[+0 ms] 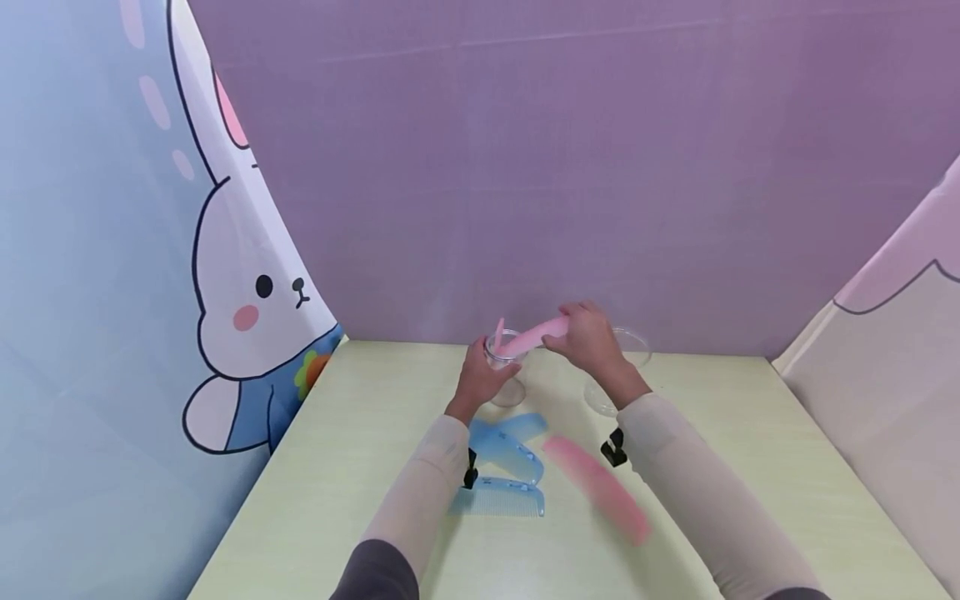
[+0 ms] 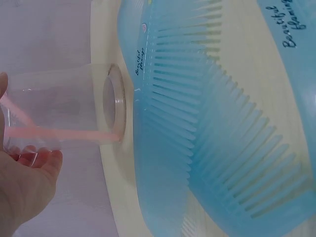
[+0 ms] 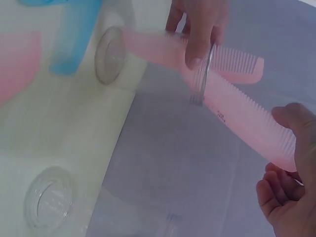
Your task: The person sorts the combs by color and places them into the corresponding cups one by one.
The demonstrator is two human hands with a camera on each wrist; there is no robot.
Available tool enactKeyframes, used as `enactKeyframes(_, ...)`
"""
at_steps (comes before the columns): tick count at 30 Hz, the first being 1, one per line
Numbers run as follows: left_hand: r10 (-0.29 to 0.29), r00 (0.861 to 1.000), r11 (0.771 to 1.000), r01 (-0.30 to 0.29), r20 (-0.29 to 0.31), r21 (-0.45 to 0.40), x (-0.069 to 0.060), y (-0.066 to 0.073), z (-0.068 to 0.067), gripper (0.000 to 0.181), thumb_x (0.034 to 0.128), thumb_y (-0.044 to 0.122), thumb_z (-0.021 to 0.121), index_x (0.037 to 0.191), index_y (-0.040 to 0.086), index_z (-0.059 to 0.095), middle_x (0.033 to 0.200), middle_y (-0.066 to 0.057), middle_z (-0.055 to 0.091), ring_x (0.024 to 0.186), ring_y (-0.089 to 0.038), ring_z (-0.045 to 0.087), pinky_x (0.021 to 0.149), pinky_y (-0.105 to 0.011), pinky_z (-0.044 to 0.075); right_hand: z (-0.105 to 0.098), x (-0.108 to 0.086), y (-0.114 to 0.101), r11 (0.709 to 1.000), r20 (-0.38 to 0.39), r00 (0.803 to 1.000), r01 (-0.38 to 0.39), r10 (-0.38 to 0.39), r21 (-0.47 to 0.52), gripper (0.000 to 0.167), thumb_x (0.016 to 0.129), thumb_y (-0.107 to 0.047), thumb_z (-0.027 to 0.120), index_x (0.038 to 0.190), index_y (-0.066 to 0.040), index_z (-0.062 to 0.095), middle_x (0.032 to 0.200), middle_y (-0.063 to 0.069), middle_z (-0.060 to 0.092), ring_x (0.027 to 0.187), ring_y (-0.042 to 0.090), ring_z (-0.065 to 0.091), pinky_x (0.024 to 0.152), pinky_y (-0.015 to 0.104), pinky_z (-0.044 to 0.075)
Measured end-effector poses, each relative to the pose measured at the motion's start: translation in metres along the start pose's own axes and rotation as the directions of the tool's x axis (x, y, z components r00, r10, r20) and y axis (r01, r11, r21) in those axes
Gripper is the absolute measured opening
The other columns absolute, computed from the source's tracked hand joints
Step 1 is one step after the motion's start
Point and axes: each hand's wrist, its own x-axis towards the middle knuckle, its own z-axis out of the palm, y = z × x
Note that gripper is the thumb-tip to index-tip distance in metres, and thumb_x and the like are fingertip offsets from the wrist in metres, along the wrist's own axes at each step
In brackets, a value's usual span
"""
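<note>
Left hand point(image 1: 482, 377)'s gripping the jar point(image 2: 69, 98), right hand point(image 1: 592, 340)'s pinching a pink comb point(image 1: 534, 336) partway inside it, probably just needs lowering.

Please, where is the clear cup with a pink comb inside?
In the head view, the clear cup is in the left hand, beyond the blue combs and left of the right hand.

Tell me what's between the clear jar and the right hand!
A pink comb bridges the clear jar and the right hand; the right wrist view shows it.
</note>
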Motion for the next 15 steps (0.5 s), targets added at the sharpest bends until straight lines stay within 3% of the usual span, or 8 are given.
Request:
enactKeyframes(5, -0.010, 1.000, 0.999, 0.010, 0.006, -0.046, -0.001, -0.001, 0.002, 0.089, 0.0867, 0.042, 0.079, 0.155, 0.008, 0.034, 0.151, -0.013, 0.046, 0.136, -0.033, 0.049, 0.116, -0.055, 0.040, 0.006, 0.005, -0.006, 0.996, 0.009, 1.000, 0.024, -0.025, 0.085, 0.070, 0.083, -0.029, 0.084, 0.135, 0.009, 0.057, 0.120, 0.024, 0.070, 0.110, 0.039, 0.067, 0.093, 0.050, 0.057)
enactKeyframes(15, -0.030, 1.000, 0.999, 0.029, -0.008, -0.041, -0.002, -0.001, 0.004, 0.087, 0.0858, 0.038, 0.081, 0.154, 0.009, 0.035, 0.150, -0.013, 0.048, 0.136, -0.033, 0.050, 0.116, -0.054, 0.040, 0.003, -0.003, 0.008, 0.988, 0.101, 0.994, -0.056, 0.041, 0.146, 0.065, 0.092, -0.027, 0.076, 0.143, 0.005, 0.051, 0.131, 0.024, 0.065, 0.116, 0.039, 0.065, 0.095, 0.051, 0.057)
